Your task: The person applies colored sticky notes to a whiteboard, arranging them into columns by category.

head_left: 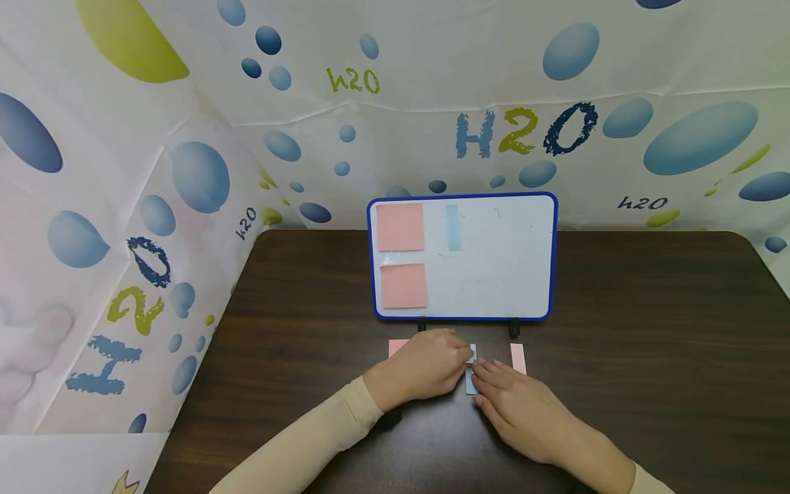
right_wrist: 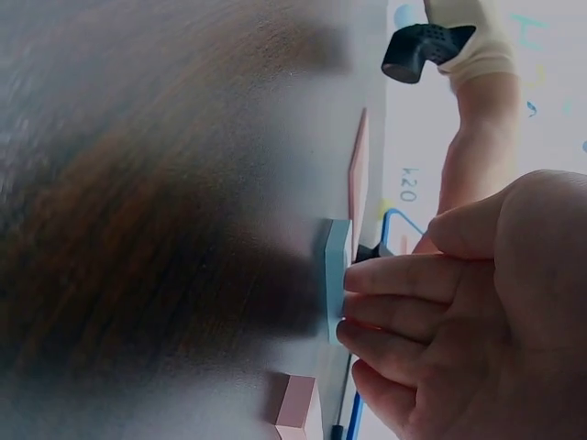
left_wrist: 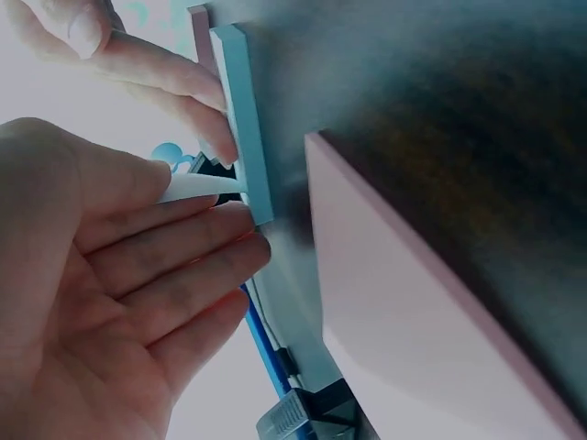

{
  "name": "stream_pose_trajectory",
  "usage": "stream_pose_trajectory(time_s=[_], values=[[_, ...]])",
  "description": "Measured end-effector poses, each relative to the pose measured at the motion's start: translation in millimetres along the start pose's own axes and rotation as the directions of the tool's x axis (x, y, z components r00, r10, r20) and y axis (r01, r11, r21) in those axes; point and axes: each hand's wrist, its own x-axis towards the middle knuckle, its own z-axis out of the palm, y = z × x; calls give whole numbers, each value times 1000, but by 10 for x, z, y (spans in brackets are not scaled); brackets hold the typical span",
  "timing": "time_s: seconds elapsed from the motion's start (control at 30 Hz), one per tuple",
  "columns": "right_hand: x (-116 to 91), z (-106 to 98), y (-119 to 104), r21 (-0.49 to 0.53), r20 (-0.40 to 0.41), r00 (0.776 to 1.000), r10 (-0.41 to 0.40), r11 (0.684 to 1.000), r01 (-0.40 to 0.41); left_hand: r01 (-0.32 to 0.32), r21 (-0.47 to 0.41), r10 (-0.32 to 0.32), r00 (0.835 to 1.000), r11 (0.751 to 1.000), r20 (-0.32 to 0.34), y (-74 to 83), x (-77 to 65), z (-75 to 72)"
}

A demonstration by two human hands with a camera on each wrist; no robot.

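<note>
A narrow pad of blue sticky notes (head_left: 471,382) lies on the table between the two hands. My left hand (head_left: 426,365) pinches the top blue sticky note (left_wrist: 195,187) between thumb and forefinger. In the left wrist view that note bends up from the pad, one end still against it. With fingers straight, my right hand (head_left: 524,410) rests on the pad, its fingertips (right_wrist: 353,305) at the pad's face. A pink square note pad (head_left: 397,348) sits partly hidden behind the left hand. To the right, a narrow pink pad (head_left: 518,358) is beside the right fingers.
Behind the hands stands a blue-framed whiteboard (head_left: 500,274) on black feet (head_left: 514,329). It carries an upper pink note (head_left: 400,227), a lower pink note (head_left: 404,286) and a blue strip (head_left: 453,228). The dark wooden table (head_left: 648,309) meets a printed curtain (head_left: 420,68) at the back.
</note>
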Motion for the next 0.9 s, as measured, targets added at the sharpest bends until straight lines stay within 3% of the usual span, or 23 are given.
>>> stream_pose_trajectory(time_s=[0.3, 0.7, 0.9], values=[[4, -9, 1, 7, 13, 1000, 8, 1000, -8, 36, -54, -35, 999, 998, 11, -12, 4, 0], [7, -20, 9, 30, 37, 999, 23, 999, -24, 61, -101, -73, 990, 993, -118, -59, -5, 69], [8, -25, 23, 46, 40, 999, 31, 998, -33, 62, -72, -73, 985, 995, -155, -70, -8, 75]])
